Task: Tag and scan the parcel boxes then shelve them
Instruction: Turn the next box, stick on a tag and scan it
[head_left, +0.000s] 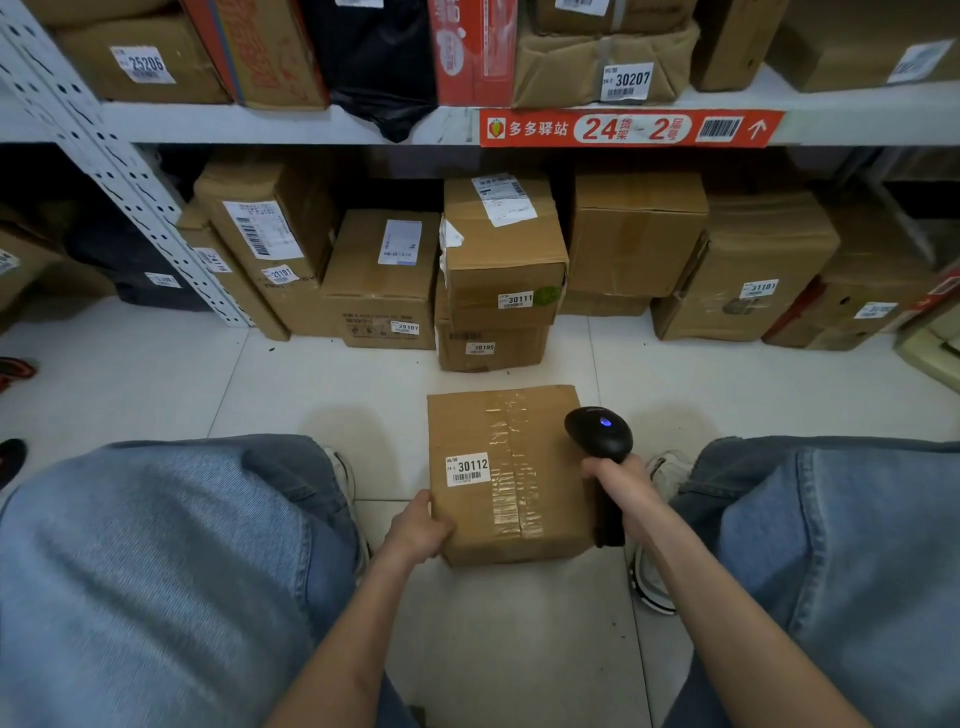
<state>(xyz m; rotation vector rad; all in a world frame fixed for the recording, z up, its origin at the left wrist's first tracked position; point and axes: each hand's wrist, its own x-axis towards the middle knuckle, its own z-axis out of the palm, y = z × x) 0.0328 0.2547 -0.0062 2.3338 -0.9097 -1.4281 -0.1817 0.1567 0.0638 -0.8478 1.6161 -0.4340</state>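
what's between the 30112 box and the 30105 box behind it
Only bare white floor tile separates the 30112 box from the 30105 box, seen in the head view.

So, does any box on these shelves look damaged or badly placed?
Yes. The box tagged 30207 on the upper shelf is crumpled and sagging. A black bag hangs over that shelf's edge. Below, the box tagged 30111 has a half-torn white label at its left edge. The parcel 30112 looks intact, only its tape is wrinkled.

The left hand (418, 531) grips the tagged parcel box (511, 475) on the floor tiles (291, 395). The right hand (623, 486) holds a black scanner (599, 432) beside it.
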